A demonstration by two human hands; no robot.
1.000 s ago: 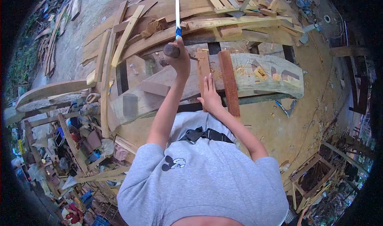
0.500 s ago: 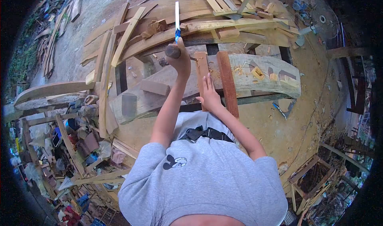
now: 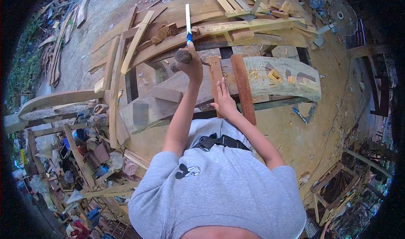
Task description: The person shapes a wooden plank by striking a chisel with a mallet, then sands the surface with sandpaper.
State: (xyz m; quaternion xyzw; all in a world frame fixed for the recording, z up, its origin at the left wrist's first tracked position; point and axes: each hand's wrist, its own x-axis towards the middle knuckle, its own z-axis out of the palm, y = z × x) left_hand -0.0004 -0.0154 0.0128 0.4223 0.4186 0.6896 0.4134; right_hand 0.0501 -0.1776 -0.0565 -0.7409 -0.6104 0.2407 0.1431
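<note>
Reddish-brown is the narrow plank (image 3: 242, 87) near the middle of the frame in the head view, and it lies across the wide pale plank (image 3: 282, 75), just beside a lighter brown board (image 3: 214, 75). Your right hand (image 3: 226, 104) rests on the lower part of this board, open, with the palm down and the fingers a little spread. Your left hand (image 3: 193, 68), at upper centre, is closed around a tool with a round wooden end (image 3: 183, 56); a thin dark rod (image 3: 206, 63) reaches from beside this hand to the upper part of the board. Above your left thumb stands a long white strip (image 3: 188, 21) with a blue part at its base; I cannot tell how it is joined. Right of centre, a small yellowish block (image 3: 274, 76) lies among shavings on the pale plank. Left of centre is a brown block (image 3: 166, 94), and at upper right are light slats (image 3: 228, 3).
</note>
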